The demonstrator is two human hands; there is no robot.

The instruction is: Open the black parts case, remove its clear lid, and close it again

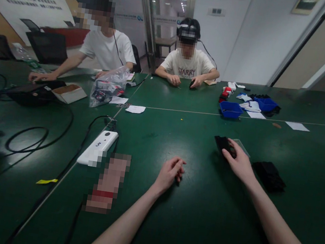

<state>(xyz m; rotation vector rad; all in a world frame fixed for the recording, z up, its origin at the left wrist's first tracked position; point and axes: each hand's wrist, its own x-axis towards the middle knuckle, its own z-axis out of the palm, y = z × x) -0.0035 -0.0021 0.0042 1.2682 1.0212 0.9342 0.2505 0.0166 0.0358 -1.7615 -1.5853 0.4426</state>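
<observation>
My right hand [240, 162] grips a small black item [221, 142], perhaps folded cloth, between thumb and fingers. A clear, flat plastic piece [242, 147] shows just behind those fingers; whether I hold it too is unclear. To the right of that hand lies a dark, folded cloth-like bundle [269, 175] on the green table [196, 225]. My left hand [171, 172] rests on the tabletop near the middle, fingers loosely bent and slightly apart, with nothing visible in them.
Left of my left arm are a white power strip [97, 149], a blurred-out flat object [107, 183] and black cables. Blue trays [230, 110] and cloths stand at the back right. Two people sit across the table, near a plastic bag [106, 87] and a black bag [34, 92].
</observation>
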